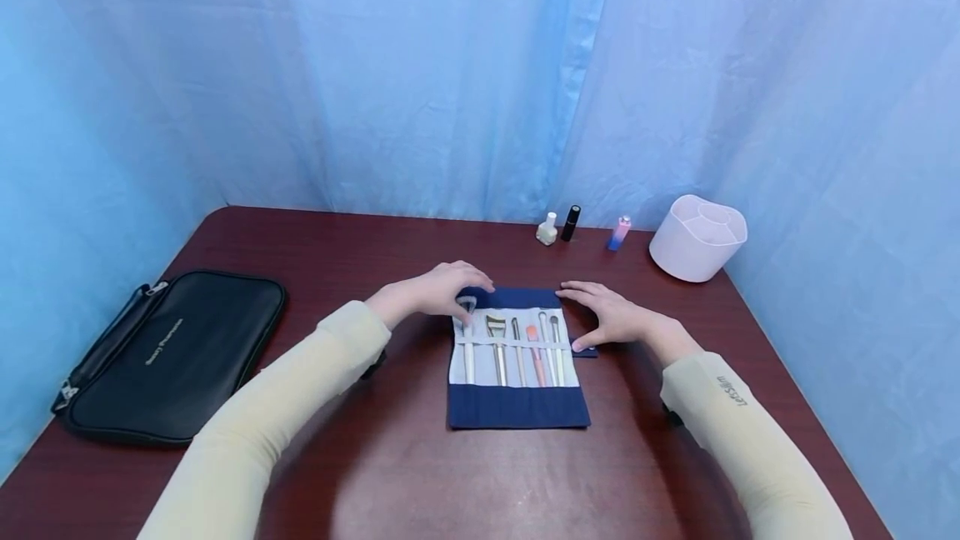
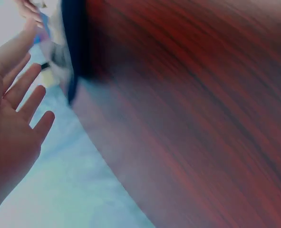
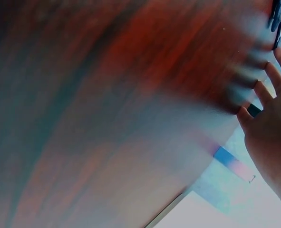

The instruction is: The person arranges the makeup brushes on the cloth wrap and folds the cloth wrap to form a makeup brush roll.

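Observation:
A brush roll (image 1: 517,408), navy outside with a pale grey lining, lies unrolled on the table. Several makeup brushes stand in its pockets under a band, among them a wide-headed brush (image 1: 497,327) and a pink one (image 1: 534,336). At the roll's upper left corner, my left hand (image 1: 438,288) reaches over another brush with its fingers extended; the left wrist view shows the fingers (image 2: 28,102) spread and loosely straight. My right hand (image 1: 613,315) is at the right edge, fingertips by the top corner and thumb over a navy tab (image 1: 587,352).
A black zip case (image 1: 161,357) lies on the left of the dark red table (image 1: 442,490). Toward the back are a nail polish bottle (image 1: 547,230), a black tube (image 1: 572,223), a pink-blue tube (image 1: 619,233) and a white divided holder (image 1: 686,248). Blue curtains surround the table.

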A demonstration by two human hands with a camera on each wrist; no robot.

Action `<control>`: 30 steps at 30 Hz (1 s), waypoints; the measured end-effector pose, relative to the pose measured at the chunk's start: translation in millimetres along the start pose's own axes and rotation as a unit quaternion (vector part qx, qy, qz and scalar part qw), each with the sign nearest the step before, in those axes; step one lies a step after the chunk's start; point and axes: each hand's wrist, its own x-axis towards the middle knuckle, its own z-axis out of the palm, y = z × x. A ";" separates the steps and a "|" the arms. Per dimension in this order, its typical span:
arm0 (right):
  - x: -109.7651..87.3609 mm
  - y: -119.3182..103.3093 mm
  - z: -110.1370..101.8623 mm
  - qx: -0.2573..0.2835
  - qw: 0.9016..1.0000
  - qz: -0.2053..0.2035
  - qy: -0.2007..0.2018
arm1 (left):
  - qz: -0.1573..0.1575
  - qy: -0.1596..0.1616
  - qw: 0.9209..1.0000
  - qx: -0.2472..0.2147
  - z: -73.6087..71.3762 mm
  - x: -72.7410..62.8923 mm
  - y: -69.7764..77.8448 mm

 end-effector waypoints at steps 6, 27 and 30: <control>4.5 -3.3 -0.5 -0.006 1.000 0.000 -0.006 | -0.038 0.005 0.999 0.016 9.2 -15.9 -26.3; -3.4 -43.9 -6.1 -0.019 0.999 -0.027 0.044 | -0.112 0.042 0.992 0.039 24.7 -47.5 -21.0; -8.0 -57.0 -2.2 -0.024 0.997 -0.035 0.062 | -0.131 0.067 0.988 0.036 27.5 -55.0 -17.2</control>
